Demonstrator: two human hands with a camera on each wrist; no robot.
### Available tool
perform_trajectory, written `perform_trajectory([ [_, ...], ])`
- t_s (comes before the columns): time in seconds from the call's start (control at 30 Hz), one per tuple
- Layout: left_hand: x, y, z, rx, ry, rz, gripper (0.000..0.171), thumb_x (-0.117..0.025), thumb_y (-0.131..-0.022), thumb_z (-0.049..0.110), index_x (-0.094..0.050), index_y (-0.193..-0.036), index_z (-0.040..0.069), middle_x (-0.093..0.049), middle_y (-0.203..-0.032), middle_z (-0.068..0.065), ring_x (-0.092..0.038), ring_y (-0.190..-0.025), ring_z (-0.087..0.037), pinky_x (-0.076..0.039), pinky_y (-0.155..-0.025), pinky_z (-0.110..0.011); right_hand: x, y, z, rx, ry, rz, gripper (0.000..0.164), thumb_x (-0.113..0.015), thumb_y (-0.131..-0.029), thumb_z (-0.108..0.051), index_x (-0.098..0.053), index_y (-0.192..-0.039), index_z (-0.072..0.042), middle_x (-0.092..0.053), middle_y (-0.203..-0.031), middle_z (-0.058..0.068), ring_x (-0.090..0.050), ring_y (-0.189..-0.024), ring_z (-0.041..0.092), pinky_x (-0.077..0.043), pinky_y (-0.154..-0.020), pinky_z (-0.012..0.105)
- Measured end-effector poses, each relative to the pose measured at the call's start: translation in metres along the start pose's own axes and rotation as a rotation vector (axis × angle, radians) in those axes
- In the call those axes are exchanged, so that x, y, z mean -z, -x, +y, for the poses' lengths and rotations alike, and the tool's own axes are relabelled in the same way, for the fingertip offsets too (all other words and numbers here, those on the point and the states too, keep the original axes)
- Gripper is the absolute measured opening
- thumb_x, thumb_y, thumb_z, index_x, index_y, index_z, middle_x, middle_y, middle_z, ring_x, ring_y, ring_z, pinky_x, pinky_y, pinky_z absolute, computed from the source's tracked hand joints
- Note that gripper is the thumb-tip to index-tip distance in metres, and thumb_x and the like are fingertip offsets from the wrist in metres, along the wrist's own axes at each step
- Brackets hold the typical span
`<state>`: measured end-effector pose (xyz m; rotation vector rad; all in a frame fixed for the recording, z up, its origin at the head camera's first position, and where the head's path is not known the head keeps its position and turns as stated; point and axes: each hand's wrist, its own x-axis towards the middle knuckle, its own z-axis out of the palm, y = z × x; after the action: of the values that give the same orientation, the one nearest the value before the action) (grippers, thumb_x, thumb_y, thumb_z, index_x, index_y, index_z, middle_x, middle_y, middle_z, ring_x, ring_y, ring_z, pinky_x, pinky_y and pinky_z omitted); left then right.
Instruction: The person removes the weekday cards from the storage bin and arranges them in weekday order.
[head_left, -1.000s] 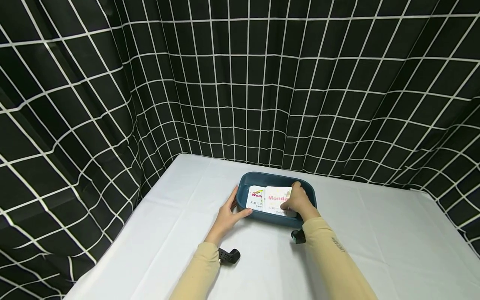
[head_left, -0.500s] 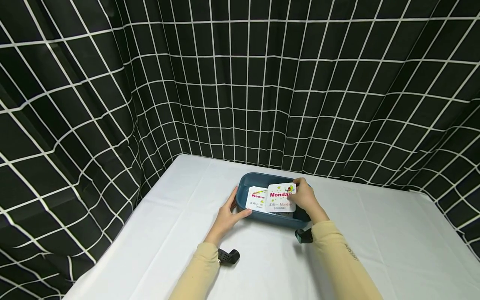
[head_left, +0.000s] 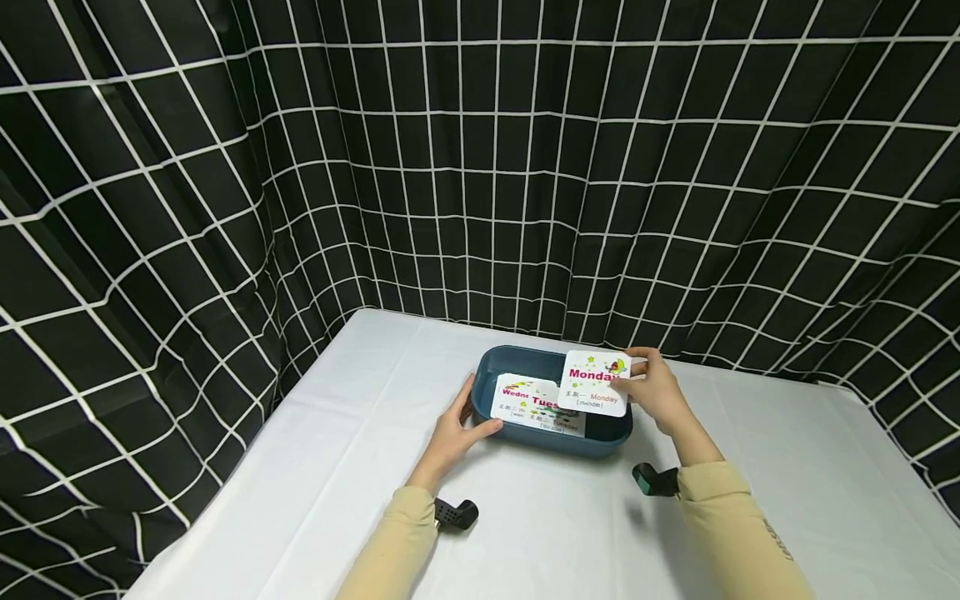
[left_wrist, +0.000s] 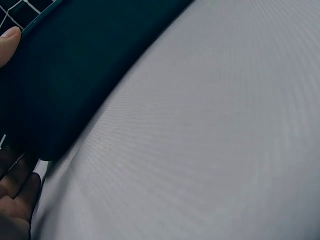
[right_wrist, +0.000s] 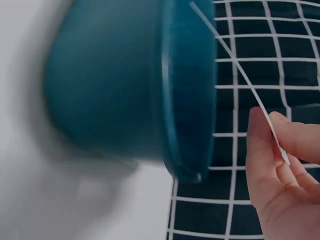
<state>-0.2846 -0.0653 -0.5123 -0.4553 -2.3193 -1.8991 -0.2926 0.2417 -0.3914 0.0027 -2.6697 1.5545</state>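
In the head view, a dark blue plastic bin [head_left: 525, 435] sits on the table with its long side facing me. My left hand [head_left: 454, 429] holds its left front corner, the thumb at the front rim and the fingers along the left end. My right hand [head_left: 657, 390] pinches a white "Monday" card [head_left: 592, 400] by its right edge, over the bin's right part. The right wrist view shows this card [right_wrist: 250, 85] edge-on between thumb and fingers, above the bin rim. Inside the bin lie a "Tuesday" card [head_left: 555, 424] and, partly covered by it, a "Wednesday" card [head_left: 510, 410].
A white cloth covers the table [head_left: 360, 400], and the bin stands toward its far edge. Black curtains [head_left: 480, 167] with a white grid hang behind and on both sides. Each wrist wears a small black camera, such as the left camera [head_left: 457, 514] close over the cloth.
My right hand has lifted the Monday card from the pile in the bin and moved it to the right, uncovering the Tuesday card. The left hand and the bin stay put.
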Motion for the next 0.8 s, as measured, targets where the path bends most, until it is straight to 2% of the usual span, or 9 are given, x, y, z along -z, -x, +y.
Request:
perform_trajectory([
  [0.23,0.004,0.009,0.033,-0.014,0.037,-0.039,0.088,-0.074,-0.081,0.018,-0.019,-0.148,0.005,-0.033,-0.142,-0.024,-0.033,-0.129,-0.038,-0.026,-0.107,-0.045,0.031,0.020,0.010,0.078,-0.079,-0.003,0.063,-0.061,-0.086,0.001,-0.022,-0.136,0.010,-0.048,-0.105,0.024,-0.059,-0.077,0.010,-0.053,-0.065,0.025],
  [0.3,0.005,0.009,0.034,-0.019,0.032,-0.040,0.088,-0.073,-0.081,0.019,-0.018,-0.148,0.005,-0.033,-0.142,-0.024,-0.033,-0.128,-0.037,-0.026,-0.107,-0.045,0.040,0.025,0.015,0.082,-0.078,0.004,0.065,-0.062,-0.087,-0.003,-0.022,-0.137,0.009,-0.048,-0.106,0.023,-0.059,-0.078,0.010,-0.052,-0.065,0.025],
  [0.43,0.003,0.005,0.025,-0.022,0.031,-0.028,0.088,-0.074,-0.080,0.020,-0.020,-0.148,0.009,-0.034,-0.143,-0.020,-0.034,-0.129,-0.034,-0.026,-0.107,-0.043,0.057,0.033,0.030,0.072,-0.132,0.025,0.067,-0.063,-0.088,-0.007,-0.020,-0.137,0.008,-0.051,-0.103,0.015,-0.058,-0.080,0.007,-0.052,-0.065,0.023],
  [0.53,0.001,0.002,0.012,-0.010,0.011,-0.016,0.090,-0.075,-0.079,0.025,-0.020,-0.149,0.013,-0.035,-0.144,-0.015,-0.035,-0.129,-0.029,-0.028,-0.107,-0.038,0.070,0.036,0.043,0.046,-0.271,0.018,0.067,-0.063,-0.088,-0.006,-0.019,-0.136,0.005,-0.055,-0.098,0.005,-0.058,-0.081,0.006,-0.052,-0.066,0.021],
  [0.7,0.000,-0.001,0.001,0.005,-0.010,0.000,0.092,-0.077,-0.077,0.031,-0.021,-0.149,0.015,-0.038,-0.143,-0.011,-0.038,-0.128,-0.023,-0.030,-0.106,-0.034,0.086,0.037,0.063,-0.027,-0.549,0.000,0.053,-0.064,-0.085,0.002,-0.032,-0.126,-0.012,-0.061,-0.089,-0.004,-0.060,-0.078,0.008,-0.051,-0.064,0.020],
  [0.8,0.000,-0.001,0.000,0.006,-0.013,0.003,0.093,-0.077,-0.076,0.032,-0.021,-0.149,0.014,-0.038,-0.143,-0.012,-0.037,-0.129,-0.023,-0.029,-0.106,-0.034,0.091,0.038,0.072,-0.070,-0.580,-0.001,0.049,-0.064,-0.084,0.004,-0.036,-0.117,-0.019,-0.061,-0.088,-0.004,-0.061,-0.077,0.008,-0.052,-0.063,0.021],
])
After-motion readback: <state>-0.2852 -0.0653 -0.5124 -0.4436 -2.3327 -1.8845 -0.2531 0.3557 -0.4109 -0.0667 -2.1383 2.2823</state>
